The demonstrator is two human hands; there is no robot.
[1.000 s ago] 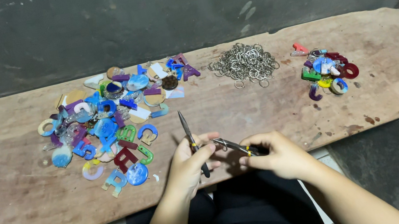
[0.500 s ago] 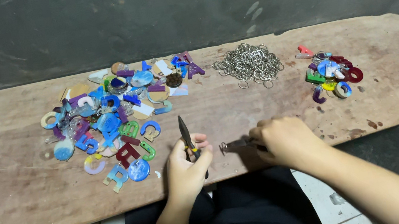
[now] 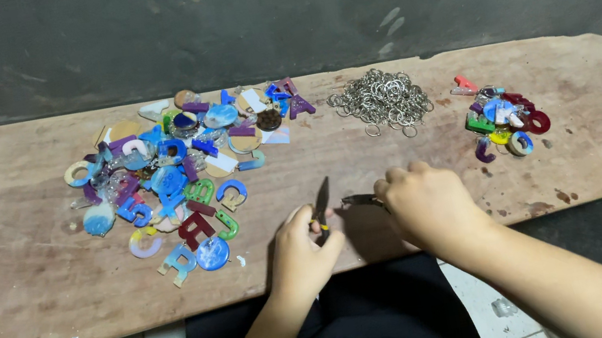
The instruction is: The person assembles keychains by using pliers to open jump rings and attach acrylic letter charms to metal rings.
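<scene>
Left hand [image 3: 300, 250] raised from the lower edge, forearm angled up and right, fingers curled in a closed grip, thumb tucked toward the right. Right hand [image 3: 429, 202] just beside it, back turned up, knuckles forward, fingers folded under and hidden; forearm running down to the lower right corner. Hands near, not touching.

Two pliers [image 3: 320, 200], one ring pile [image 3: 382, 99], two charm heaps [image 3: 179, 178].

Makeshift home craft workshop: rough wooden plank bench [image 3: 21, 268] against a bare grey wall [image 3: 289, 6]; coloured resin letters [image 3: 178, 174] and metal rings [image 3: 381, 101] heaped on the bench.
</scene>
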